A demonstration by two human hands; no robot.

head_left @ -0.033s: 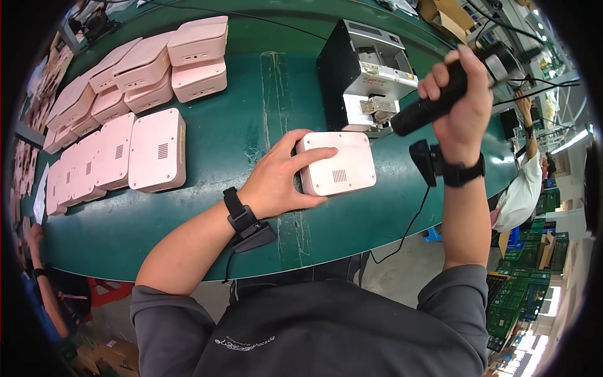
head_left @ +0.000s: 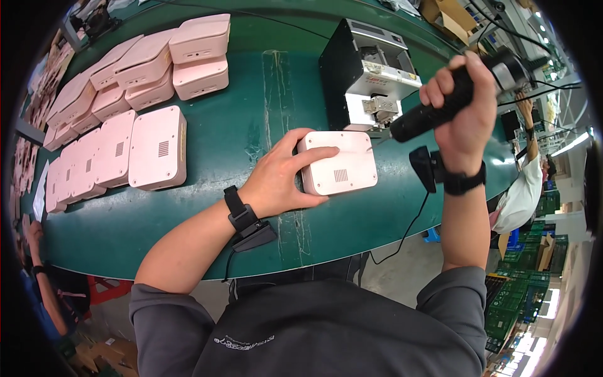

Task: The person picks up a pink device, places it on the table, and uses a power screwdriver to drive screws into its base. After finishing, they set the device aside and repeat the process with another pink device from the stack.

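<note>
A pale pinkish-white plastic box [head_left: 339, 164] lies on the green workbench, its face with a small vent grille and corner holes turned up. My left hand [head_left: 276, 177] grips its left end, the index finger stretched over the top and the thumb along the near side. Wrapped round a black electric screwdriver [head_left: 414, 122], my right hand [head_left: 468, 103] holds it tilted at the right. Its thin bit points down-left to the box's upper right part; whether the tip touches cannot be made out. Behind the box stands a black-and-silver screw feeder [head_left: 377, 81].
Similar boxes [head_left: 158, 149] stand in a row at left, with stacked ones [head_left: 200, 39] behind them. Black cables [head_left: 414, 220] hang from my wrist straps. Another person's arm [head_left: 529, 119] shows at far right, and a second person's [head_left: 47, 286] at far left. Green crates [head_left: 518, 301] are piled at right.
My right hand has shifted slightly down with the screwdriver, and its thin bit now shows over the box's right part. My left hand and the box look almost unmoved.
</note>
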